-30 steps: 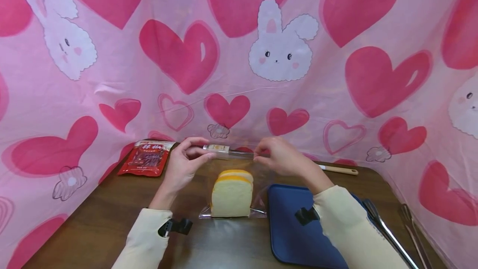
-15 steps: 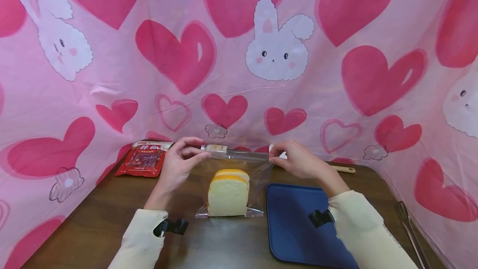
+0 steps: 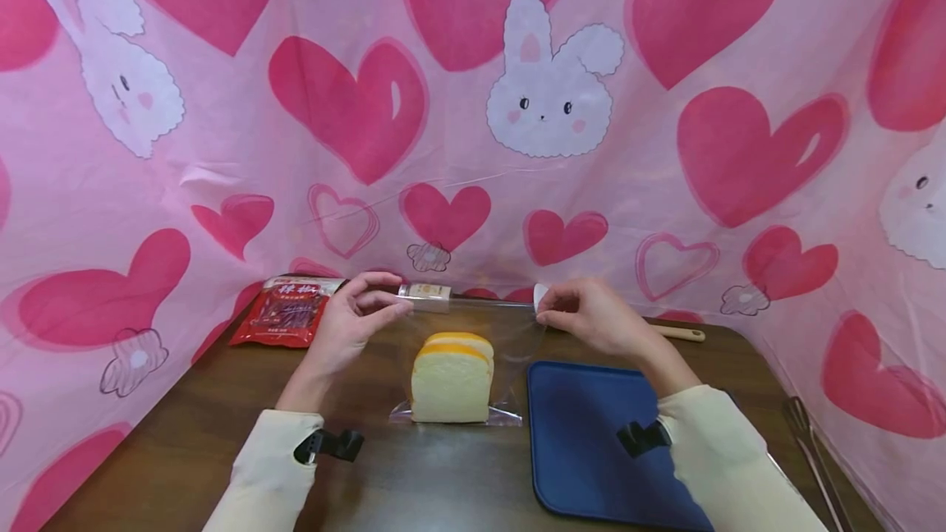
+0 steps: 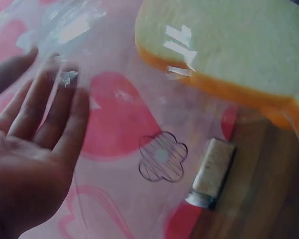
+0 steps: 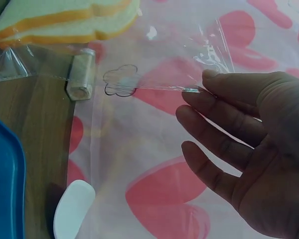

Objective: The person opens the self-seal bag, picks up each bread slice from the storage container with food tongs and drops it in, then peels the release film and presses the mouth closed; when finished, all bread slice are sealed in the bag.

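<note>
Slices of bread [image 3: 452, 388] with orange-yellow crust stand upright inside a clear plastic bag [image 3: 505, 416], its lower edge down on the table. At the bag's top left corner, my left hand [image 3: 356, 317] pinches the film between thumb and fingers. My right hand [image 3: 594, 317] pinches the top right corner between thumb and forefinger, other fingers spread apart in the right wrist view. Between the two hands the top edge is stretched nearly straight. The left wrist view has the left hand [image 4: 45, 134] with the glossy film across its fingertips, bread [image 4: 229, 45] beside it.
Behind the bag lies a small labelled jar [image 3: 429, 295]. A red food packet [image 3: 284, 312] lies at the back left. Right of the bag is a blue tray [image 3: 591, 442]. Behind the right hand is a white-bladed, wooden-handled utensil [image 3: 683, 334]; metal utensils [image 3: 813, 454] lie far right.
My right hand has moved right along the bag's top edge, from nearer the middle to the right corner. The left hand keeps its hold, and the bread stays in place.
</note>
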A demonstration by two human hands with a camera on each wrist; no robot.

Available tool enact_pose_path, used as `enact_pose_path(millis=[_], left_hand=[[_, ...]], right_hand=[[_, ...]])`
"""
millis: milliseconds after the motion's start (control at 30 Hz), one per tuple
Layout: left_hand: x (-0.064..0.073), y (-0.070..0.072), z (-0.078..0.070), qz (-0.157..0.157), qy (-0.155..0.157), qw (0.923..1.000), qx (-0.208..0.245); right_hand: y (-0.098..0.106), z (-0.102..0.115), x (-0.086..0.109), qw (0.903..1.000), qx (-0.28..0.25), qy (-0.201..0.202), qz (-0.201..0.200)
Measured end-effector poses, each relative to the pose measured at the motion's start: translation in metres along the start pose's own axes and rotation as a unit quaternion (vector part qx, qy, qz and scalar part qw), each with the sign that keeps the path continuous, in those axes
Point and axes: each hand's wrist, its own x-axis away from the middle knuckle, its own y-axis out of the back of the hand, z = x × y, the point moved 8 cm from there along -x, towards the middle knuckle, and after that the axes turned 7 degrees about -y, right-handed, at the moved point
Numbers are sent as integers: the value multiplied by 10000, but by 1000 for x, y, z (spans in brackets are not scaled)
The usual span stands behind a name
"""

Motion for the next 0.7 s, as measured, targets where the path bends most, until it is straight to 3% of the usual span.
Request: enact_pose_path(millis=[133,267,333,433,567,700], left_hand=[[8,-2,19,1056,446,9931,234],[23,-6,48,2036,982,9735,-356],[31,-8,62,2351,1227,9612,-763],[38,-12,75,2540,1369,9497,-1218],[41,-16,77,2461,1280,9507,-1384],[41,-18,75,2394,1201,9531,-1412]], right_hand=[[0,-1,2,9997,-163,125,-89],[-2,-2,2,9989,-352,292,-141],[-3,-3,1,9982,-466,337,-146],[-5,-4,2,9968,-693,384,-76],[-10,-9,5,9925,-1132,424,159],[-31,-27,8,9805,-1764,392,771]])
